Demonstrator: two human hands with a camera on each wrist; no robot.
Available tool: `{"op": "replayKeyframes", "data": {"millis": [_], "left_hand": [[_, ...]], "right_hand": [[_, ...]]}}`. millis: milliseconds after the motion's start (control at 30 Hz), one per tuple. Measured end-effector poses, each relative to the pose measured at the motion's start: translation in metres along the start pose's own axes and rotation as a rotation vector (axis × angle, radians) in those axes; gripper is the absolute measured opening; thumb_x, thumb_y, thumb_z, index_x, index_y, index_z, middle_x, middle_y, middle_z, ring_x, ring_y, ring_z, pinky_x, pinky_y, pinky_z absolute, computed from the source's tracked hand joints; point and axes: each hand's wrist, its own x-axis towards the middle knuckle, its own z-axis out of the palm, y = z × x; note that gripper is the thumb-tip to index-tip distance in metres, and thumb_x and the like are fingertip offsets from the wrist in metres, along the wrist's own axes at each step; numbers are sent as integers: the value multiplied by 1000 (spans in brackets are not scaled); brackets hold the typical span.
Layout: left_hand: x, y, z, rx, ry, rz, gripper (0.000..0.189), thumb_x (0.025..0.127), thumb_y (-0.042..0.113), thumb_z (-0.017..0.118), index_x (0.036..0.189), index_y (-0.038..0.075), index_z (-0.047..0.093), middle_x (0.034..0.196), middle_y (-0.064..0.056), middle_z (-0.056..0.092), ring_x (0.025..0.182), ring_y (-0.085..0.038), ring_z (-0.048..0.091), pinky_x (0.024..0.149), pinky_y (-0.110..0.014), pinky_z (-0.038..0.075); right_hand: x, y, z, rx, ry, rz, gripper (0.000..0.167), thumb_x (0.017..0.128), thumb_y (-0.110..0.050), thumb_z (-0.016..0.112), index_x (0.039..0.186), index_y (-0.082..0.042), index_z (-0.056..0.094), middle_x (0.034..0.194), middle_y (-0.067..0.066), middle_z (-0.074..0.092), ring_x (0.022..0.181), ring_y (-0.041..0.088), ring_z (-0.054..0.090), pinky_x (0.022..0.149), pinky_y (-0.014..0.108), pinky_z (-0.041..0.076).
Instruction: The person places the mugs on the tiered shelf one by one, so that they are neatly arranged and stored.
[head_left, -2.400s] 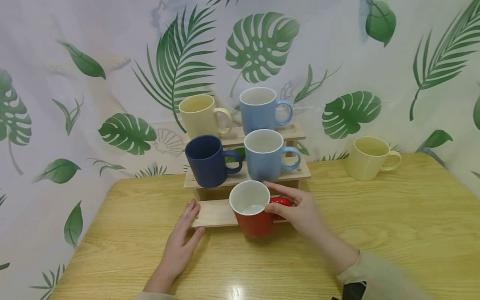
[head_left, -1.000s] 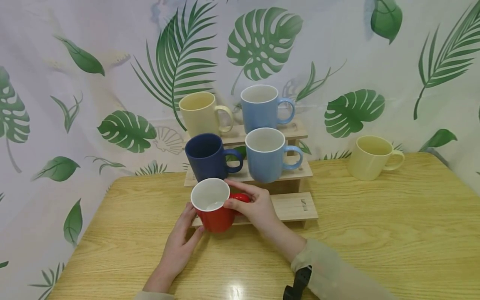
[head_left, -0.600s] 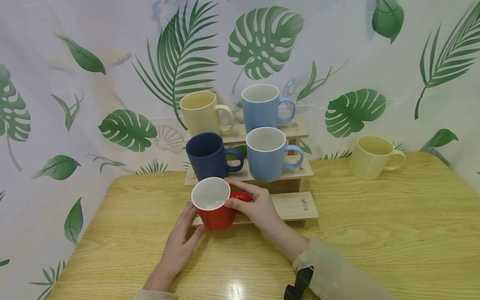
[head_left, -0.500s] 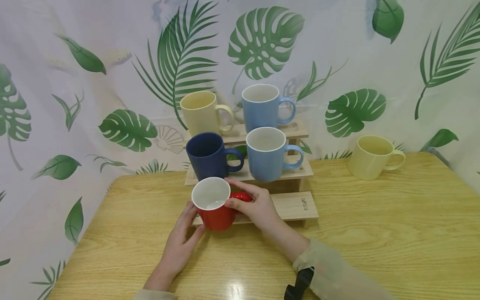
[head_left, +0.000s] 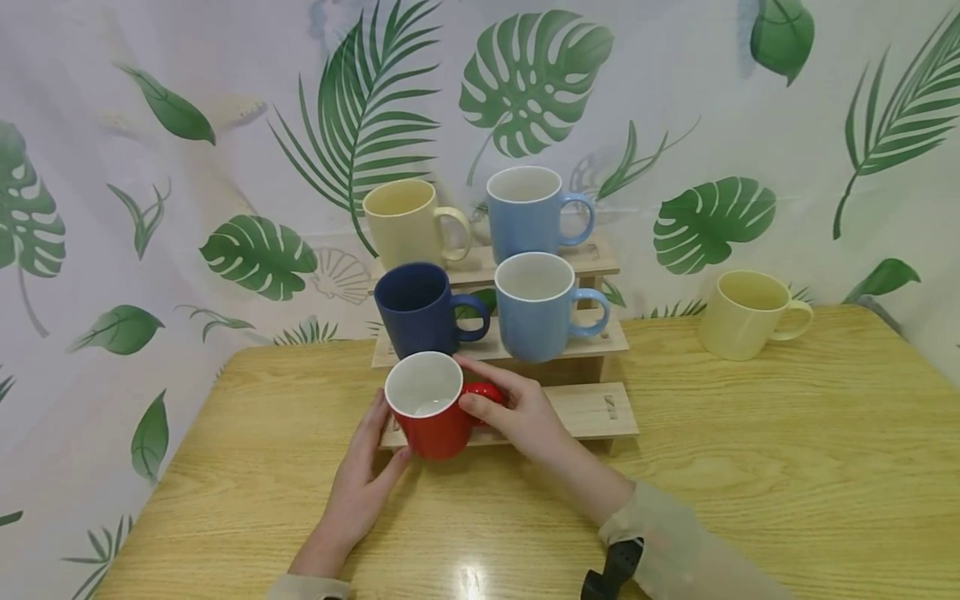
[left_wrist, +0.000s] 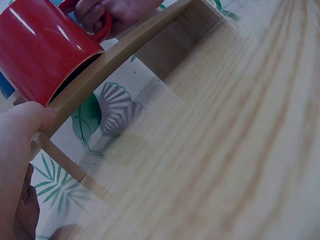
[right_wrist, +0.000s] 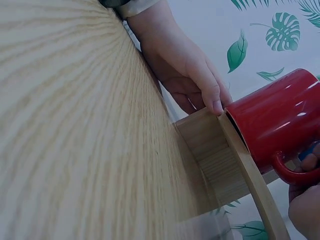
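Note:
A red mug [head_left: 435, 433] with a white inside sits upright at the left end of the lowest tier of a wooden stepped rack [head_left: 585, 408]. My right hand [head_left: 528, 417] holds it by the red handle, thumb on top and index finger reaching toward the rim. In the left wrist view, curled fingers [left_wrist: 92, 17] show by the handle. My left hand [head_left: 360, 483] grips the left end of that tier; its thumb [right_wrist: 212, 97] presses the front edge. Behind stand a dark blue mug [head_left: 416, 312] and a light blue mug [head_left: 534, 312] on the middle tier.
The top tier carries a yellow mug [head_left: 405, 229] and another light blue mug [head_left: 525, 221]. Another yellow mug [head_left: 738, 321] stands on the wooden table [head_left: 750, 467] at the right. A leaf-print cloth [head_left: 247, 125] hangs behind the rack.
The red mug has moved left along the lowest tier in my right hand, then come to rest. Lately my right thumb has shifted slightly on the handle. The left hand stays at the rack's end.

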Motion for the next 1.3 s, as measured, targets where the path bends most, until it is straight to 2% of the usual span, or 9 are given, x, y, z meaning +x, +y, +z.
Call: {"op": "replayKeyframes", "data": {"millis": [67, 167, 233, 400, 500, 700, 933, 1100, 1300], "left_hand": [[0, -13, 2, 20, 1, -8, 70, 93, 22, 64, 152, 15, 28, 157, -6, 21, 143, -24, 19, 112, -54, 17], [0, -14, 2, 21, 1, -28, 71, 93, 24, 64, 152, 14, 26, 157, -8, 20, 143, -24, 17, 112, -53, 16], [0, -14, 2, 24, -3, -34, 71, 93, 25, 64, 152, 14, 25, 157, -9, 20, 143, -24, 17, 112, -53, 16], [1, -14, 2, 36, -16, -38, 72, 94, 27, 63, 153, 14, 23, 157, -9, 21, 143, -24, 18, 112, -54, 17], [1, -14, 2, 42, -20, -37, 73, 94, 28, 62, 153, 15, 23, 157, -8, 21, 143, -25, 19, 112, -54, 18], [1, -14, 2, 40, -15, -39, 73, 94, 27, 63, 153, 17, 23, 157, -4, 22, 142, -25, 20, 112, -53, 19], [1, -12, 1, 18, -17, -39, 72, 93, 27, 63, 153, 20, 24, 156, 2, 22, 142, -20, 21, 113, -49, 18], [1, -12, 1, 13, -20, -46, 73, 93, 29, 63, 153, 22, 23, 157, 3, 21, 142, -19, 21, 113, -50, 18], [1, -12, 1, 17, -21, -51, 74, 93, 29, 63, 154, 23, 21, 157, 3, 21, 142, -19, 20, 113, -51, 18]], "right_hand": [[-3, -2, -3, -14, -28, 14, 50, 89, -22, 69, 137, -15, 55, 134, 4, 56, 118, 23, 53, 93, 34, 48], [-8, -5, -10, -62, -50, 60, 51, 90, -26, 68, 138, -21, 53, 133, 4, 54, 115, 24, 54, 92, 34, 49], [-12, -7, -16, -107, -71, 50, 52, 91, -26, 67, 140, -21, 52, 132, 5, 52, 116, 25, 53, 94, 35, 48], [-24, -11, -36, -242, -127, -101, 54, 92, -19, 66, 142, -13, 47, 135, 7, 49, 122, 25, 49, 102, 38, 41], [-32, -15, -51, -321, -113, -178, 53, 92, -14, 65, 142, -10, 47, 137, 7, 49, 125, 22, 47, 104, 38, 39], [-44, -24, -85, -476, -3, -247, 47, 92, -9, 64, 137, -9, 51, 131, 4, 55, 119, 14, 51, 100, 31, 42], [-57, -36, -126, -564, 103, -361, 36, 91, 5, 60, 127, -2, 58, 106, 3, 65, 100, 8, 60, 89, 17, 46], [-65, -41, -156, -668, 234, -327, 32, 93, 0, 59, 125, -5, 61, 101, 0, 66, 96, 0, 58, 87, 10, 41], [-66, -36, -199, -698, 431, -262, 31, 96, -8, 57, 127, -1, 59, 104, -18, 60, 100, -6, 53, 87, 7, 37]]}}
